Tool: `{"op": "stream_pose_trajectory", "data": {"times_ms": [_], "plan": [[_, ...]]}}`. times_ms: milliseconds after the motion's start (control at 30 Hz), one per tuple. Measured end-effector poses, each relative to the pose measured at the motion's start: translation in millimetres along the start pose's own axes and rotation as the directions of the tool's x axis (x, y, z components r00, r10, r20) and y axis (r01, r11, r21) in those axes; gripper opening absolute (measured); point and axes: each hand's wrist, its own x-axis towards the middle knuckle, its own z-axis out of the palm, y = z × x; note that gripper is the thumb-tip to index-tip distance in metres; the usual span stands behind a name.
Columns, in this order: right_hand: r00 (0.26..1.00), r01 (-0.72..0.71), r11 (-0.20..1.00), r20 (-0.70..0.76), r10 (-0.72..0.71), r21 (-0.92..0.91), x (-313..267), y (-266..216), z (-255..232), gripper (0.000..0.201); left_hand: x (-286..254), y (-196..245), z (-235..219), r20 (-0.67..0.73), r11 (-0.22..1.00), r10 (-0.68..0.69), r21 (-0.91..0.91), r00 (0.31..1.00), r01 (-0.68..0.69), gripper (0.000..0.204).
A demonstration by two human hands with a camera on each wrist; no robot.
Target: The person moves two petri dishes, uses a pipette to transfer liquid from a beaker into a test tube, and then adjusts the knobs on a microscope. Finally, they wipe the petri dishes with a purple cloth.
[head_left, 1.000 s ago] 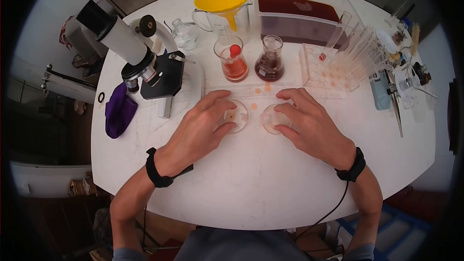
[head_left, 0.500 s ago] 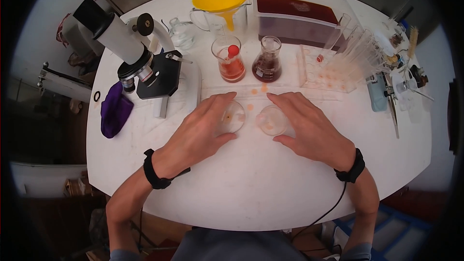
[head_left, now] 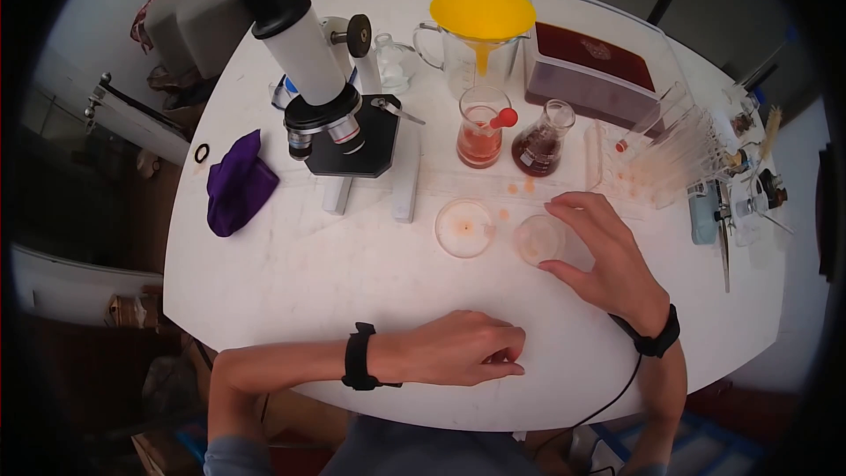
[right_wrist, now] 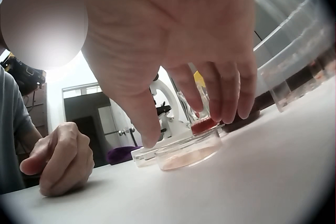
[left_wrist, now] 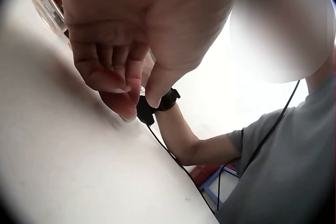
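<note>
Two round dishes mid-frame, one within a spread hand.
A careless nudge from the right hand (head_left: pixel 611 260) could, I'd say, slide the right dish (head_left: pixel 535 242), right of centre, into the left dish (head_left: pixel 465 242) and spill its contents. Its thumb and fingers stand apart about the rim; touching, I can't tell. The left hand (head_left: pixel 454 350), lower centre, curls loosely, holding nothing.

Wrist views: own hands (left_wrist: pixel 144 29) (right_wrist: pixel 181 40) cut off above.
</note>
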Motion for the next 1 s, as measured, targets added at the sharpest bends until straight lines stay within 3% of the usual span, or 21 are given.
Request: {"op": "stream_pose_trajectory", "data": {"times_ms": [100,167,300,533,1000], "plan": [[0.999,0.032,0.999,-0.038,-0.033,-0.034,-2,8,4,0.046,11,-6,0,0.067,0.997,0.052,-0.055,0.996,-0.049,0.025],[1.000,0.012,0.999,-0.028,-0.013,-0.035,-1,6,5,0.043,18,-8,-3,0.112,0.993,0.023,-0.120,0.993,-0.009,0.025],[1.000,-0.005,0.999,-0.022,0.005,-0.038,3,1,5,0.038,21,-16,-5,0.105,0.966,0.056,-0.256,0.993,-0.028,0.024],[0.995,0.103,0.995,-0.003,-0.103,-0.005,34,-25,25,0.034,18,-20,-3,0.105,0.973,0.052,-0.227,0.993,-0.027,0.025],[0.995,0.084,0.995,0.054,-0.082,-0.046,53,-28,54,0.032,17,-20,-5,0.093,0.964,0.055,-0.266,0.994,-0.029,0.026]]}}
